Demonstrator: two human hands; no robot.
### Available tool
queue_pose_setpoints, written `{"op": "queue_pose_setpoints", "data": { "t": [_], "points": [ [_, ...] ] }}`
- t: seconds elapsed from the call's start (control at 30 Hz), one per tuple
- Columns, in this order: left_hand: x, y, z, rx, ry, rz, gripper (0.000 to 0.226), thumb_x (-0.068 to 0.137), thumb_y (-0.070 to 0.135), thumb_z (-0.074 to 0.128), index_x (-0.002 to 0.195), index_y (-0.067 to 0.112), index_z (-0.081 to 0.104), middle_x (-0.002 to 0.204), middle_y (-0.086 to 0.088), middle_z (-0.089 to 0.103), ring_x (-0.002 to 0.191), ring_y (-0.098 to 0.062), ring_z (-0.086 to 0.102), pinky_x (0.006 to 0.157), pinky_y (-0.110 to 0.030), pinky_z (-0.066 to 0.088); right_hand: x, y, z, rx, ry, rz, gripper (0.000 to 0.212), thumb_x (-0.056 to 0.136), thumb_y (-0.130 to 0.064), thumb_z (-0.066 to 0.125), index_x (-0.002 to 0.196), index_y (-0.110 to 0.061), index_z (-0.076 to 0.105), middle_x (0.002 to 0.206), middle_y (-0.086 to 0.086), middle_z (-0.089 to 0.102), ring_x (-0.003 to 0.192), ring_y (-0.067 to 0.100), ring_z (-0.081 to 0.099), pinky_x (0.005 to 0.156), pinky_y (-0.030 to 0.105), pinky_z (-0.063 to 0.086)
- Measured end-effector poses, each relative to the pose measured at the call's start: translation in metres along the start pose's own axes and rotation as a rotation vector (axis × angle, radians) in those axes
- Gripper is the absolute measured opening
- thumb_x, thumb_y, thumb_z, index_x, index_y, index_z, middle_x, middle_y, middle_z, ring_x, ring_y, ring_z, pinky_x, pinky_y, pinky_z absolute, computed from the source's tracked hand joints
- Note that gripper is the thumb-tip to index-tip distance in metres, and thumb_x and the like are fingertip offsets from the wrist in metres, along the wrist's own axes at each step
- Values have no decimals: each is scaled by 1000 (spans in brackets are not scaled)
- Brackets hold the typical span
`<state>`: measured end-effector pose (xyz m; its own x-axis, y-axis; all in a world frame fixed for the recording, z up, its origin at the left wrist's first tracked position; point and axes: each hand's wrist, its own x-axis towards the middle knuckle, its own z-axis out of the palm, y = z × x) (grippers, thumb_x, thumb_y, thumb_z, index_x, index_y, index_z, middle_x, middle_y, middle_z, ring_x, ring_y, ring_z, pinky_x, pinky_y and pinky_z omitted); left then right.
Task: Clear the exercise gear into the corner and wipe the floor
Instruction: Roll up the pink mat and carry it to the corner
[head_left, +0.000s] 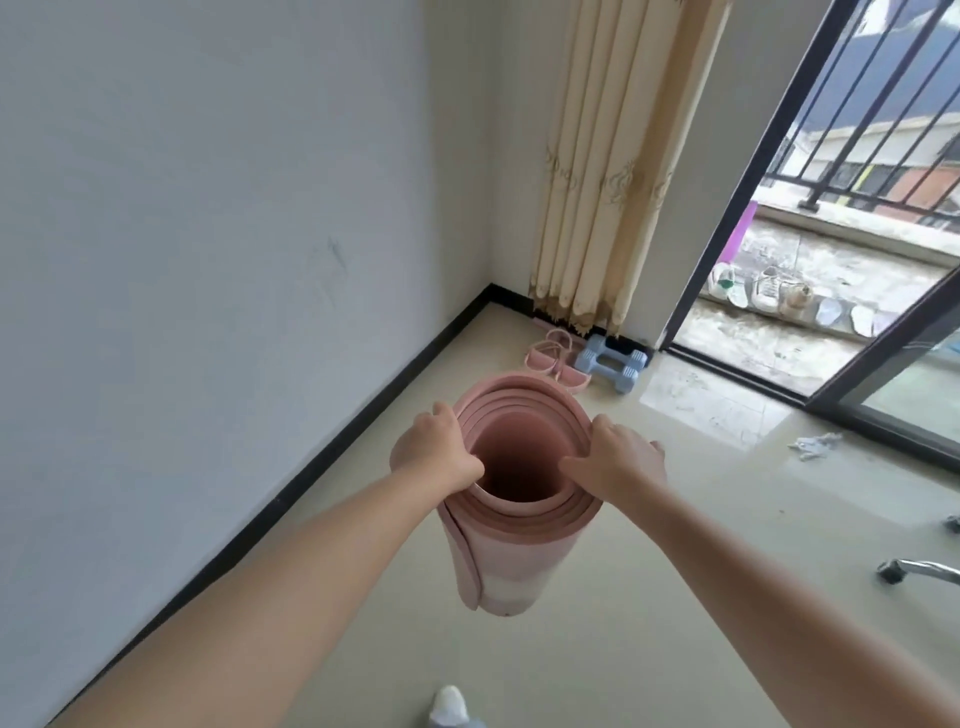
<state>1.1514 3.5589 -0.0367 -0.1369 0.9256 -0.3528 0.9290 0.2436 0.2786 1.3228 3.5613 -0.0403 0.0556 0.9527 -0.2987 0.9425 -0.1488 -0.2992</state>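
Mat (511, 525) upright, dumbbells (613, 364) and curtain (597, 208) beyond.

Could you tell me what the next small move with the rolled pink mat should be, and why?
Probably carry the rolled pink mat forward and stand it in the corner beside the blue dumbbells. The left hand and right hand grip its top rim, holding it upright, short of the gear already there.

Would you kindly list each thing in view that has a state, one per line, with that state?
Pink mat: rolled up, upright, held at its top rim.
Left hand: grips the rim's left side.
Right hand: grips the rim's right side.
Blue dumbbells: lying on the floor by the curtain.
Pink resistance band: lying beside the dumbbells.
Sliding door: open.
Curtain: drawn aside, bunched.
Cloth: crumpled on the floor.
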Motion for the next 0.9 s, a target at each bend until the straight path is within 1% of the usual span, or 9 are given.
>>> {"op": "queue_pose_setpoints", "data": {
  "t": [0.13, 0.23, 0.33, 0.47, 0.53, 0.6, 0.7, 0.8, 0.9],
  "points": [
    [104, 48, -25, 0, 59, 40, 50, 81, 24, 64, 119, 3, 42, 121, -12, 55, 108, -30, 57, 71, -29, 40, 107, 5, -40, -24, 27, -22, 25, 83, -33, 55, 95, -13, 47, 99, 4, 58, 90, 23, 51, 86, 35, 36],
    [186, 83, -42, -14, 45, 54, 49, 79, 23, 64, 119, 3, 43, 120, -11, 57, 108, -30, 57, 71, -28, 39, 194, 6, -70, -62, -20, -6, 21, 82, -33, 56, 83, -17, 43, 89, 2, 54, 83, 21, 48, 80, 33, 36],
    [265, 111, -57, -7, -4, 40, 51, 80, 22, 63, 121, 3, 40, 122, -12, 55, 110, -29, 56, 72, -29, 39, 276, 3, -91, -78, -83, -3, 23, 82, -33, 57, 89, -15, 44, 86, 1, 54, 80, 20, 51, 75, 32, 42],
    [357, 149, -78, 2, -114, -7, 58, 79, 22, 67, 124, 3, 35, 124, -13, 54, 112, -29, 56, 74, -29, 42, 367, 2, -114, -145, -127, -21, 30, 86, -30, 51, 108, -10, 47, 100, 6, 58, 96, 25, 57, 90, 38, 46],
    [405, 168, -88, -1, -140, -31, 62, 79, 22, 68, 127, 4, 34, 126, -13, 52, 112, -29, 55, 74, -29, 43, 417, 1, -127, -122, -139, -18, 37, 87, -28, 50, 117, -6, 46, 105, 7, 59, 106, 28, 57, 91, 38, 45],
    [454, 185, -99, 11, -131, -61, 63, 79, 22, 67, 128, 4, 33, 125, -13, 52, 112, -29, 56, 77, -30, 46, 470, -1, -140, -87, -152, -37, 38, 88, -27, 51, 118, -5, 46, 113, 9, 59, 107, 29, 56, 85, 37, 45],
    [521, 208, -113, 16, -112, -131, 64, 79, 24, 68, 128, 4, 33, 123, -11, 54, 111, -29, 57, 77, -30, 45, 549, -4, -157, -42, -169, -108, 37, 89, -23, 50, 118, -1, 45, 114, 12, 59, 87, 26, 52, 57, 26, 38],
    [582, 224, -122, -42, -95, -223, 67, 79, 23, 68, 132, 5, 30, 122, -11, 54, 110, -29, 57, 79, -31, 47, 624, -11, -171, -72, -191, -167, 38, 90, -22, 49, 121, -1, 43, 116, 13, 58, 83, 24, 48, 60, 27, 37],
    [634, 234, -133, -100, -78, -288, 66, 80, 17, 65, 133, 6, 28, 124, -13, 50, 112, -30, 56, 82, -32, 47, 688, -25, -181, -94, -205, -177, 44, 89, -21, 51, 126, 0, 40, 121, 15, 56, 101, 31, 58, 61, 27, 38]
  ]
}}
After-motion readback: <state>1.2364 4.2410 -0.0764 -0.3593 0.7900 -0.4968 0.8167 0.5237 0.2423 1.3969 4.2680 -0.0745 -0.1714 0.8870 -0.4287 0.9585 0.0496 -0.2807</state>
